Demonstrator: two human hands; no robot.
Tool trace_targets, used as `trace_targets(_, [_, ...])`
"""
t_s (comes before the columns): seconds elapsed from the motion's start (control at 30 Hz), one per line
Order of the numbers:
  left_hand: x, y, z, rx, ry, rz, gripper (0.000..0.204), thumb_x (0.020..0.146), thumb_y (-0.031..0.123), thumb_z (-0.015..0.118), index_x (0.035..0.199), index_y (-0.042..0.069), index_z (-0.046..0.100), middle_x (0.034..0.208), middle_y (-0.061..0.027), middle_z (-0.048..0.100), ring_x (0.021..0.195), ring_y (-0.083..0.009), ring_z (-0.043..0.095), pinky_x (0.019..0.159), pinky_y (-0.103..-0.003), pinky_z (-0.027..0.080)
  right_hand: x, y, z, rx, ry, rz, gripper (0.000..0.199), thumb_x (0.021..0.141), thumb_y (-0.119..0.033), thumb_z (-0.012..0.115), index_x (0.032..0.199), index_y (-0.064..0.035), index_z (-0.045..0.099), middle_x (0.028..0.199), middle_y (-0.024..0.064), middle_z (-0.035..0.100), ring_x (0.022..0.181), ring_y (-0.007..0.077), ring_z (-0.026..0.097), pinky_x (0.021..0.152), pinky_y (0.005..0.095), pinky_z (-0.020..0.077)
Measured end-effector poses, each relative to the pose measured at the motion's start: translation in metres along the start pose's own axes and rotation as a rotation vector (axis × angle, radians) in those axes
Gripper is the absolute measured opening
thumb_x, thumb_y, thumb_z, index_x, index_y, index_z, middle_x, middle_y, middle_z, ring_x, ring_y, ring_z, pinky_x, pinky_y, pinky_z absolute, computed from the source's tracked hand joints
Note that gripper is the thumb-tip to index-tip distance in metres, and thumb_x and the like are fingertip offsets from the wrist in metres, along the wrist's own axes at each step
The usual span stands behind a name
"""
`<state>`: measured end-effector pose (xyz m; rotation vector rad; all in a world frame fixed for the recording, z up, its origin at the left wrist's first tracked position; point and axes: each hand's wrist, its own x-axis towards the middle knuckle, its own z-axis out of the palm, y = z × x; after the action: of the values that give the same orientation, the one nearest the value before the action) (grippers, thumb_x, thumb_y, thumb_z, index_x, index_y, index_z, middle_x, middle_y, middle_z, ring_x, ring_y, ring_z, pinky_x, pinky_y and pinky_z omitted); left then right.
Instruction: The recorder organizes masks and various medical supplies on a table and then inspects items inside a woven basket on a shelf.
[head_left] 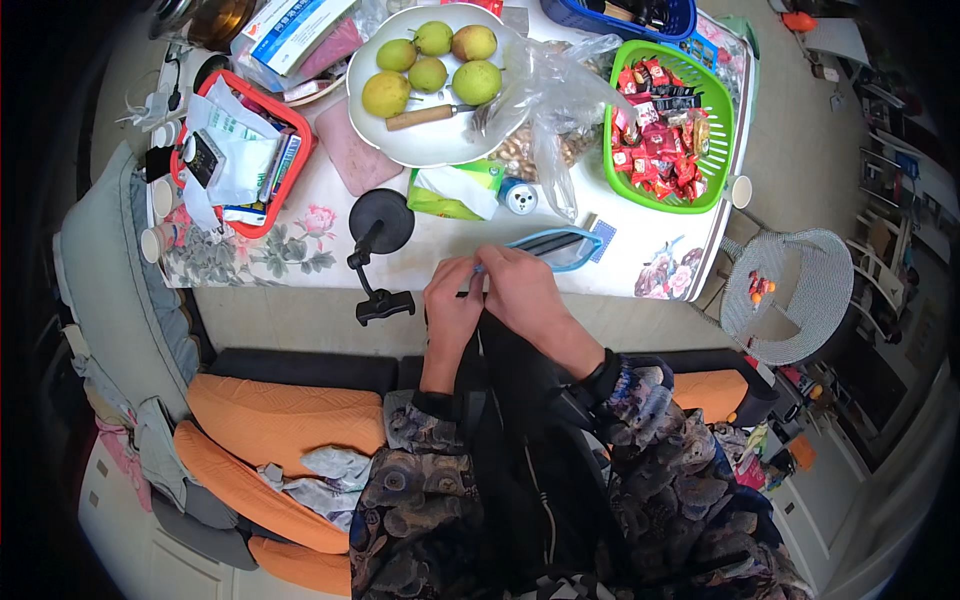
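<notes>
Blue-edged pouch [572, 252]; left hand [453, 298], right hand [526, 292] together by its left end — grips unclear

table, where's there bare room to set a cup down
Front left of the table, between the red basket and phone stand; front right, this side of the green basket, between the blue patterned card and the table's edge. Crowded behind: white plate, plastic bag and tissue pack.

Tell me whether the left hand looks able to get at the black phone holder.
Likely yes: the black phone holder is just left of the left hand, with nothing visible between them. That hand is close against the right hand by the blue pouch, though, so it may need freeing first.
</notes>
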<state>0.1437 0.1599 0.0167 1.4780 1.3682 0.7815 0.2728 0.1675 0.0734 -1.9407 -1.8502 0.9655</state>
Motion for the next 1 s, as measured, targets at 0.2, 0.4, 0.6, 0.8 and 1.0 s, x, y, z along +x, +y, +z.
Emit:
trace_targets(0.2, [-0.001, -0.003, 0.005, -0.022, -0.064, -0.038, 0.020, 0.078, -0.007, 0.062, 0.096, -0.001, 0.066, 0.094, -0.0157, 0.067, 0.085, -0.0362, 0.064, 0.076, -0.039, 0.052, 0.006, 0.008, -0.011, 0.125, -0.022, 0.171, 0.015, 0.073, 0.005, 0.058, 0.087, -0.0014, 0.056, 0.074, 0.0179, 0.064, 0.075, 0.0400, 0.063, 0.067, 0.0475, 0.0489])
trace_targets(0.4, [-0.004, -0.009, 0.007, -0.074, -0.050, -0.164, 0.020, 0.081, -0.010, 0.053, 0.095, -0.002, 0.064, 0.095, -0.0174, 0.067, 0.086, -0.0376, 0.064, 0.078, -0.038, 0.051, -0.004, 0.055, -0.044, -0.036, -0.018, 0.303, 0.018, 0.073, 0.005, 0.059, 0.090, -0.0030, 0.057, 0.075, 0.0179, 0.065, 0.075, 0.0385, 0.064, 0.068, 0.0471, 0.0493])
trace_targets(0.6, [-0.015, -0.024, 0.000, -0.100, -0.041, -0.179, 0.022, 0.082, -0.010, 0.050, 0.097, -0.002, 0.064, 0.097, -0.0180, 0.068, 0.088, -0.0374, 0.065, 0.078, -0.036, 0.051, -0.025, 0.092, -0.068, -0.125, 0.005, 0.448, 0.015, 0.076, 0.003, 0.060, 0.090, -0.0040, 0.060, 0.074, 0.0177, 0.065, 0.073, 0.0365, 0.065, 0.068, 0.0441, 0.0503])
trace_targets(0.8, [-0.023, -0.011, 0.002, -0.085, -0.123, -0.237, 0.021, 0.085, -0.008, 0.049, 0.098, 0.000, 0.063, 0.093, -0.0202, 0.067, 0.085, -0.0377, 0.065, 0.075, -0.036, 0.051, -0.042, 0.113, -0.074, -0.073, 0.055, 0.555, 0.013, 0.077, 0.002, 0.059, 0.087, -0.0030, 0.065, 0.071, 0.0165, 0.065, 0.072, 0.0336, 0.066, 0.070, 0.0426, 0.0509])
trace_targets(1.0, [-0.020, 0.026, 0.001, -0.109, -0.136, -0.128, 0.016, 0.088, -0.004, 0.049, 0.099, 0.000, 0.060, 0.089, -0.0211, 0.064, 0.082, -0.0402, 0.063, 0.072, -0.038, 0.050, -0.054, 0.125, -0.080, 0.082, 0.090, 0.557, 0.015, 0.083, 0.001, 0.059, 0.095, -0.0033, 0.067, 0.069, 0.0142, 0.064, 0.064, 0.0263, 0.064, 0.064, 0.0360, 0.0500])
